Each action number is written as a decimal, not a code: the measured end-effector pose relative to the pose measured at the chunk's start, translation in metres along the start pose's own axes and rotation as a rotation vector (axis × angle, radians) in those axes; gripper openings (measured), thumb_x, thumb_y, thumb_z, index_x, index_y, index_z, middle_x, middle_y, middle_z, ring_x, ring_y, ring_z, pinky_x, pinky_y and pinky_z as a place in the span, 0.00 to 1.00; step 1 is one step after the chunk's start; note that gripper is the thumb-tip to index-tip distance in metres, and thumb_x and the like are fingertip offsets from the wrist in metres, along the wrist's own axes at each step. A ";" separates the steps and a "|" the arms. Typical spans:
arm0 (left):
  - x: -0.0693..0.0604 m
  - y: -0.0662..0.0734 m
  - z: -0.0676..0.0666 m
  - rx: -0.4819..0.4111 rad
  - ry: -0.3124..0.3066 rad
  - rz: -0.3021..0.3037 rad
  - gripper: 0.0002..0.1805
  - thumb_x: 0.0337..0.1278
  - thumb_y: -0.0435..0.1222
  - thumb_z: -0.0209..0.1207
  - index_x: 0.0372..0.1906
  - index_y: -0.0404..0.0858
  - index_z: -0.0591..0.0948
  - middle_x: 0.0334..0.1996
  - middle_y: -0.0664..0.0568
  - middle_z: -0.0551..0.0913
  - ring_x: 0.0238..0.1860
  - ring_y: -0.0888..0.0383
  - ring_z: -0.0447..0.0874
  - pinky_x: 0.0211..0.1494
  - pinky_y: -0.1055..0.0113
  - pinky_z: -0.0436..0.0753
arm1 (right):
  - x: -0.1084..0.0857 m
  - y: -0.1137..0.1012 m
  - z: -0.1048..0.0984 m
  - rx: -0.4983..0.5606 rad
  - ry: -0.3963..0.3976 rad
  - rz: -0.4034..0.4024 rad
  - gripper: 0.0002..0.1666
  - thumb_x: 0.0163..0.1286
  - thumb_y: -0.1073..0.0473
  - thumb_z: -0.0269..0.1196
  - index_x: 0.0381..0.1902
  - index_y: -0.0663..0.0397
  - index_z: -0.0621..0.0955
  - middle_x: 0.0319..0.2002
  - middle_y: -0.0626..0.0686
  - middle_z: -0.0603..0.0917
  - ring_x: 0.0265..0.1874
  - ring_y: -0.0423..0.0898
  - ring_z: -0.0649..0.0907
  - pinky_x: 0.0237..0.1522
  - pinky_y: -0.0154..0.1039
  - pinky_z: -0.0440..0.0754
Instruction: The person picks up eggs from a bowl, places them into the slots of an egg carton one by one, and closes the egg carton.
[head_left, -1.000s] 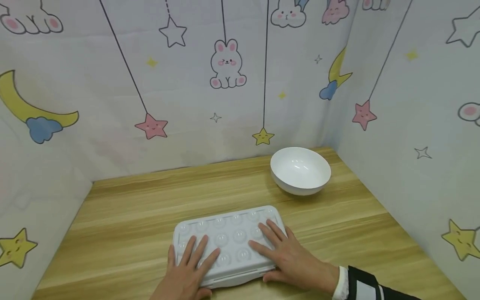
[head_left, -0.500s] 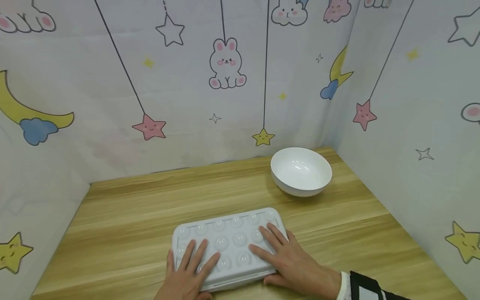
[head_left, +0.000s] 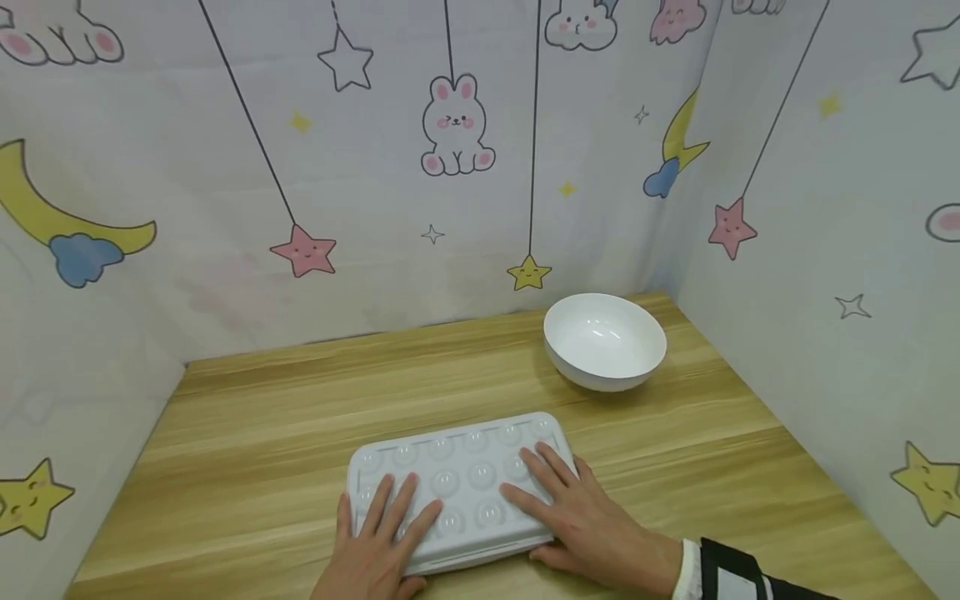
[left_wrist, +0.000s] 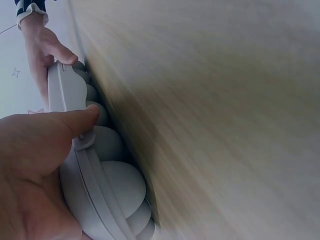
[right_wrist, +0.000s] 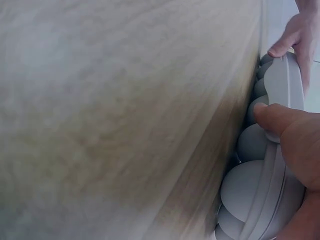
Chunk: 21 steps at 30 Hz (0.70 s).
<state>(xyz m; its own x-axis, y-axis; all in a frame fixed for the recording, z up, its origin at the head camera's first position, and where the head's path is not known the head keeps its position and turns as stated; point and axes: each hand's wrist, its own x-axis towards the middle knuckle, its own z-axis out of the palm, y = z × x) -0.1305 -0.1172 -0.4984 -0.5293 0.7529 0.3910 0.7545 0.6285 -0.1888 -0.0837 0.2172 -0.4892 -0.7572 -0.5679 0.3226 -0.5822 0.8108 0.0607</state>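
A white lidded plastic tray [head_left: 466, 479] lies on the table, with rows of clear-looking domes on its lid and larger rounded cups [left_wrist: 123, 187] underneath. My left hand [head_left: 378, 533] spreads its fingers over the lid's left front part. In the left wrist view its thumb [left_wrist: 82, 119] reaches over the front edge, against a small latch. My right hand [head_left: 573, 512] holds the lid's right side, fingers on top; the right wrist view shows its thumb [right_wrist: 280, 120] over the front edge. Both hands grip the tray between thumb and fingers. The inside is hidden.
A white bowl [head_left: 604, 342] stands at the back right of the wood-grain table [head_left: 285, 417]. A printed cloth wall [head_left: 375, 192] rises behind the table, with another wall [head_left: 810, 267] along its right side.
Both hands stay on the tray in nearly the same place. The front edge of the lid sits closer to the base than a second ago.
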 end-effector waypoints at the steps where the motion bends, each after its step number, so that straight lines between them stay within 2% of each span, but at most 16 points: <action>1: 0.000 0.000 0.000 -0.008 -0.008 -0.004 0.53 0.37 0.63 0.73 0.72 0.50 0.68 0.72 0.39 0.69 0.69 0.35 0.67 0.55 0.22 0.72 | 0.000 0.000 0.000 0.011 -0.002 0.003 0.51 0.60 0.31 0.71 0.77 0.41 0.69 0.76 0.63 0.64 0.75 0.65 0.64 0.54 0.70 0.77; 3: 0.002 -0.001 -0.002 -0.052 -0.047 -0.024 0.52 0.40 0.62 0.73 0.73 0.48 0.69 0.73 0.39 0.69 0.70 0.35 0.66 0.56 0.21 0.70 | 0.001 0.002 -0.002 0.034 -0.010 0.010 0.52 0.60 0.31 0.71 0.77 0.43 0.69 0.77 0.63 0.63 0.75 0.65 0.63 0.55 0.70 0.77; 6: 0.006 -0.004 -0.009 -0.174 -0.149 -0.081 0.50 0.44 0.59 0.73 0.74 0.45 0.71 0.75 0.38 0.67 0.73 0.33 0.63 0.60 0.18 0.65 | 0.002 0.004 -0.003 0.086 -0.034 0.033 0.55 0.60 0.32 0.72 0.78 0.47 0.67 0.78 0.63 0.61 0.77 0.64 0.60 0.59 0.70 0.76; 9: 0.009 -0.008 -0.017 -0.296 -0.191 -0.143 0.48 0.49 0.58 0.72 0.74 0.42 0.72 0.76 0.36 0.65 0.74 0.30 0.60 0.62 0.18 0.61 | 0.002 0.007 -0.006 0.122 -0.062 0.055 0.57 0.59 0.32 0.73 0.79 0.49 0.65 0.78 0.65 0.59 0.77 0.64 0.58 0.63 0.69 0.73; 12: 0.008 -0.014 -0.018 -0.304 -0.105 -0.161 0.45 0.54 0.61 0.69 0.71 0.40 0.75 0.73 0.34 0.68 0.73 0.30 0.61 0.61 0.19 0.65 | 0.000 0.013 -0.010 0.137 -0.083 0.078 0.60 0.58 0.32 0.74 0.80 0.50 0.63 0.78 0.67 0.58 0.78 0.66 0.57 0.68 0.67 0.70; 16: 0.003 -0.027 -0.019 -0.250 0.024 -0.180 0.42 0.60 0.65 0.62 0.68 0.39 0.77 0.71 0.34 0.70 0.70 0.30 0.64 0.57 0.21 0.69 | -0.005 0.021 -0.015 0.126 -0.078 0.114 0.63 0.55 0.32 0.76 0.79 0.53 0.62 0.78 0.67 0.57 0.77 0.67 0.57 0.71 0.64 0.68; 21: -0.004 -0.046 -0.024 -0.247 0.060 -0.228 0.41 0.62 0.63 0.62 0.70 0.38 0.75 0.72 0.35 0.67 0.69 0.28 0.65 0.58 0.20 0.68 | -0.013 0.029 -0.019 0.111 -0.054 0.157 0.65 0.53 0.34 0.78 0.78 0.58 0.63 0.77 0.69 0.59 0.75 0.68 0.60 0.71 0.64 0.68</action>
<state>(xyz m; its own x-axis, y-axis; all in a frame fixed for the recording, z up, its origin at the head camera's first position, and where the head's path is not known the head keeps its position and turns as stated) -0.1534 -0.1534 -0.4693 -0.6771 0.5810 0.4517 0.6944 0.7076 0.1307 -0.0855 0.2508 -0.4739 -0.8541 -0.4452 0.2691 -0.4829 0.8709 -0.0918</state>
